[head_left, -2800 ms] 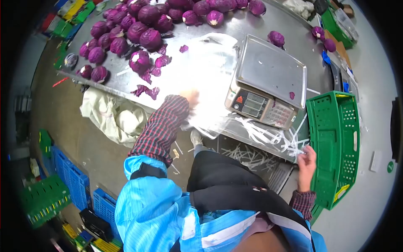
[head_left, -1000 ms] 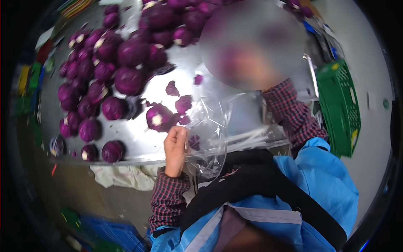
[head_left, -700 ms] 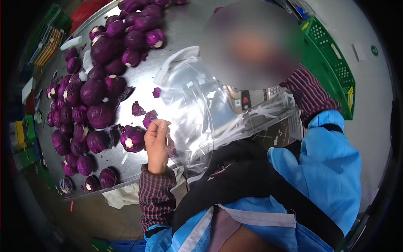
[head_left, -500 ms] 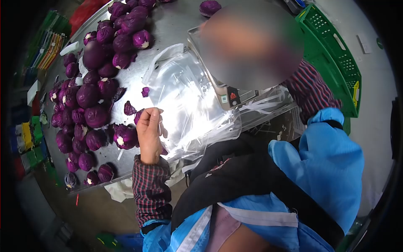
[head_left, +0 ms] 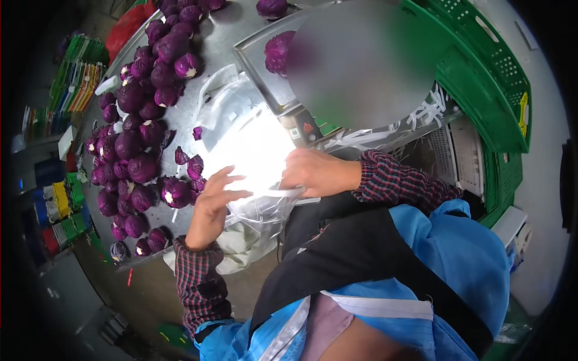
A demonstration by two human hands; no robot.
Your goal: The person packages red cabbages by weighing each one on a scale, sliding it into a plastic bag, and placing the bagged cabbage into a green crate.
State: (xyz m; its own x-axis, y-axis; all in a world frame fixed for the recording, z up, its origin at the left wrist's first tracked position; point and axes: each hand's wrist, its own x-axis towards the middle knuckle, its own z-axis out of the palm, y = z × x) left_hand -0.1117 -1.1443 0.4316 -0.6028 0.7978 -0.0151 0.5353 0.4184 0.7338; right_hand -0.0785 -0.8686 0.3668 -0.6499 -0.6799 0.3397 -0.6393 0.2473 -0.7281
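Note:
My right hand pinches the rim of a clear plastic bag at the table's front edge. On the bag's other side, my left hand has its fingers stretched apart against or just beside the plastic; glare hides the exact contact. More clear bags lie flat on the metal table behind the hands. A peeled red cabbage rests on the metal pan of a weighing scale, partly covered by a blurred patch. Several red cabbages are heaped left of my left hand.
Loose purple leaves lie between the heap and the bags. Green crates stand at the right. White tape strips hang near the table edge. One cabbage sits at the back, and a pale cloth hangs below the front edge.
My right hand has come from the scale side to the bag and taken hold of its rim. The left hand has shifted slightly down, and its fingers have spread. The bag's mouth is lifted.

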